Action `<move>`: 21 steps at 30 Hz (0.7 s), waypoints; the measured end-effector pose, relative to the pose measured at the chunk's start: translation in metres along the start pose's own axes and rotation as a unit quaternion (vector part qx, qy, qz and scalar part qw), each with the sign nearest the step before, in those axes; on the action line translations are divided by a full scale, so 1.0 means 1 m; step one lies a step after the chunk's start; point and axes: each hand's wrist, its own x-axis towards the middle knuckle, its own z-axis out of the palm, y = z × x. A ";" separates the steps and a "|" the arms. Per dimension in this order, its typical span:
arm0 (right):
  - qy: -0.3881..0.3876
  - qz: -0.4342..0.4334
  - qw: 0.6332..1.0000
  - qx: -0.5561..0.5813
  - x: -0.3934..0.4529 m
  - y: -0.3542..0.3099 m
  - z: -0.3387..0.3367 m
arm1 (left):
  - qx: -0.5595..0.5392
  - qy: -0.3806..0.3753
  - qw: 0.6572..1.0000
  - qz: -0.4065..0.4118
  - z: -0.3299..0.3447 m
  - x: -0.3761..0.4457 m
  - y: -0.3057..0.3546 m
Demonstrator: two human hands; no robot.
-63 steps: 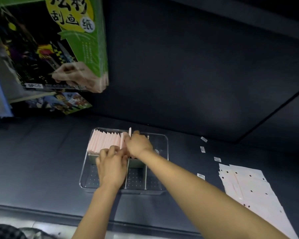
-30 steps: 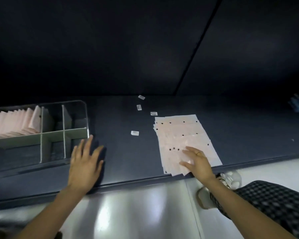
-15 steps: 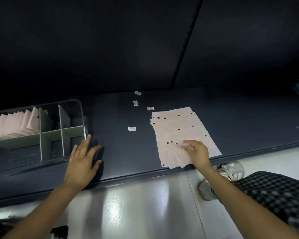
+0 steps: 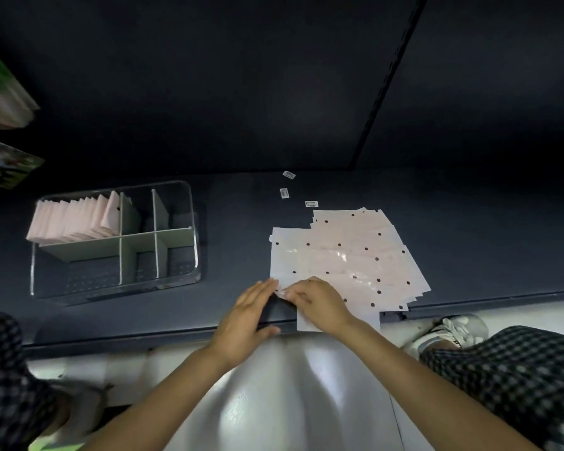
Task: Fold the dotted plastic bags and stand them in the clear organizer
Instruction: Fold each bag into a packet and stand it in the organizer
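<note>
Three small labels [image 4: 311, 204] lie far of the dotted bags [image 4: 349, 255], print too small to read. Right hand [image 4: 316, 302] pinches the top bag's near-left corner; left hand [image 4: 246, 315] flat, fingers straight, beside it. Clear organizer [image 4: 114, 239] left, folded bags [image 4: 75, 219] standing in its far-left compartment

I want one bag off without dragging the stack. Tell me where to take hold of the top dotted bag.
Pinch the top dotted bag at its near left corner, coming from the shelf's front edge. It lies flat, offset left of the fanned stack, so that corner is free. The right hand already pinches there; the left hand is open beside it.
</note>
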 end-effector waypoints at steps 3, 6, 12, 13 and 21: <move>-0.091 -0.008 0.993 0.072 0.002 -0.027 -0.005 | -0.055 0.039 0.997 -0.049 -0.003 -0.001 -0.007; -0.164 -0.015 0.980 0.110 0.008 -0.044 -0.014 | -0.059 0.053 0.991 -0.110 -0.007 -0.006 -0.017; -0.254 0.085 0.952 0.151 0.018 -0.008 -0.053 | -0.217 0.106 0.951 -0.194 -0.009 -0.004 -0.036; -0.228 0.105 0.949 0.190 0.017 0.001 -0.051 | -0.245 0.118 0.941 -0.202 -0.009 -0.002 -0.038; 0.054 0.263 0.939 0.213 0.035 0.026 -0.001 | -0.112 0.276 0.939 -0.172 -0.008 0.000 -0.031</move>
